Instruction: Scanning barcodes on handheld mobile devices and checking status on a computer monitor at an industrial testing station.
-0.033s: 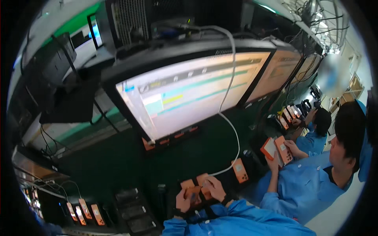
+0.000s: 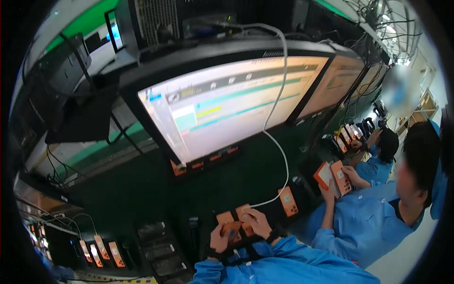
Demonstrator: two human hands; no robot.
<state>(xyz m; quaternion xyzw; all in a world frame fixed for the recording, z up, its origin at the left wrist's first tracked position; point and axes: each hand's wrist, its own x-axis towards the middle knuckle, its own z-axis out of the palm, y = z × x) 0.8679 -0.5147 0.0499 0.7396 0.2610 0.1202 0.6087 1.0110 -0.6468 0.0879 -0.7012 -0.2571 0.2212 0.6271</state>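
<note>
My left hand (image 2: 219, 240) is closed around the edge of an orange phone (image 2: 231, 231), which it holds tilted above the black bench. My right hand (image 2: 258, 224) lies over another orange phone (image 2: 247, 231), its fingers pinched together at the end of a white cable (image 2: 286, 165). Those fingertips partly hide the plug, so how it sits is unclear. Behind my hands, two more orange pieces, the left one (image 2: 224, 217) and the right one (image 2: 241, 208), lie side by side; they look like phones partly covered. A separate orange phone (image 2: 288, 201) rests to the right.
A large lit monitor (image 2: 227, 111) stands ahead, with orange phones (image 2: 197, 165) under its edge. Black trays (image 2: 163, 253) and upright orange phones (image 2: 116, 254) are at left. On the right, a co-worker (image 2: 364, 217) in blue holds an orange phone (image 2: 341, 176) and a box (image 2: 324, 174).
My right fingers have shifted slightly upward to the cable's end. The left hand and its phone have hardly moved.
</note>
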